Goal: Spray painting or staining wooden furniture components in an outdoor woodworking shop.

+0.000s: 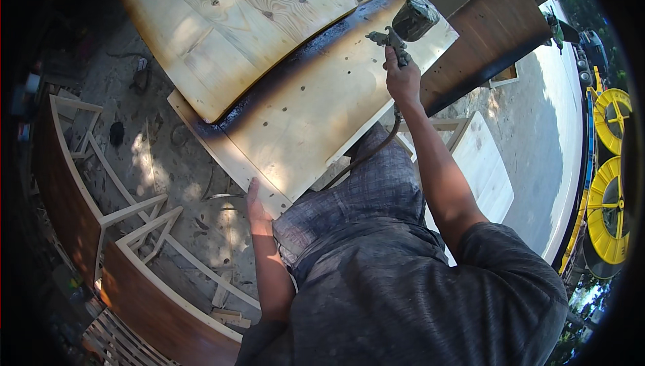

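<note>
My right hand [403, 85] is closed round the handle of a spray gun [388, 39], held up over the far right part of a pale wooden board [329, 111]. A dark, stained cup [415, 19] sits on the gun, and a hose [386, 142] runs down from its grip. At the board's near left corner my left hand [258, 206] grips the edge; some of its fingers are hidden. Lying over the board's far side is a second pale panel [248, 23] with visible grain and knots. Dark brown finish shades the board along that panel's edge.
A brown-finished panel [487, 37] stands beyond the board at right, with a whitish panel [480, 171] below it. Brown curved pieces with pale wooden frames [161, 285] stand on the floor at left. Yellow wheels [608, 198] show at far right.
</note>
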Tool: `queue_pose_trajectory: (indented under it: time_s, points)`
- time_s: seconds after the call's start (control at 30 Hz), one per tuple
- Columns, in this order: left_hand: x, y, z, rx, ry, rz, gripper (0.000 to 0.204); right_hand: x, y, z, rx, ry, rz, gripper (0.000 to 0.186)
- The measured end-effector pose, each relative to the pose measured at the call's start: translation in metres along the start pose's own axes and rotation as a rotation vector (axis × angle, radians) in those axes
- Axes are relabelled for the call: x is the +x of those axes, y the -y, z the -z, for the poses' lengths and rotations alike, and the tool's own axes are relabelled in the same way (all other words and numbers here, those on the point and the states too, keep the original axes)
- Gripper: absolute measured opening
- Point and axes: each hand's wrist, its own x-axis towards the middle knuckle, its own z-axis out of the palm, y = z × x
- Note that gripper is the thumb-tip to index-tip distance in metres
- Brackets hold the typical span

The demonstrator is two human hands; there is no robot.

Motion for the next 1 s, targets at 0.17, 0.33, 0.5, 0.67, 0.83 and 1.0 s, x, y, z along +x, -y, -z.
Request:
queue_pose_trajectory:
  time_s: [0.17, 0.33, 0.5, 0.67, 0.83, 1.0]
  points:
    - [0.003, 0.003, 0.006, 0.016, -0.067, -0.025, 0.06, -0.05, 0.03, -0.017, 0.13, 0.15, -0.055, 0.054]
    - [0.006, 0.003, -0.001, -0.019, -0.067, -0.017, 0.061, -0.103, 0.055, -0.031, 0.189, 0.347, -0.009, 0.054]
    - [0.001, 0.0, -0.004, 0.02, -0.074, -0.018, 0.058, -0.149, 0.081, -0.047, 0.207, 0.578, 0.113, 0.044]
    - [-0.005, -0.004, -0.013, 0.018, -0.072, 0.001, 0.06, -0.175, 0.105, -0.055, 0.224, 0.76, 0.184, 0.038]
    - [0.001, 0.001, -0.001, 0.029, -0.021, -0.016, 0.061, -0.18, 0.108, -0.059, 0.33, 0.93, 0.295, 0.03]
    - [0.0, 0.002, 0.005, 0.064, -0.06, -0.056, 0.06, -0.159, 0.091, -0.049, 0.252, 0.81, 0.128, 0.042]
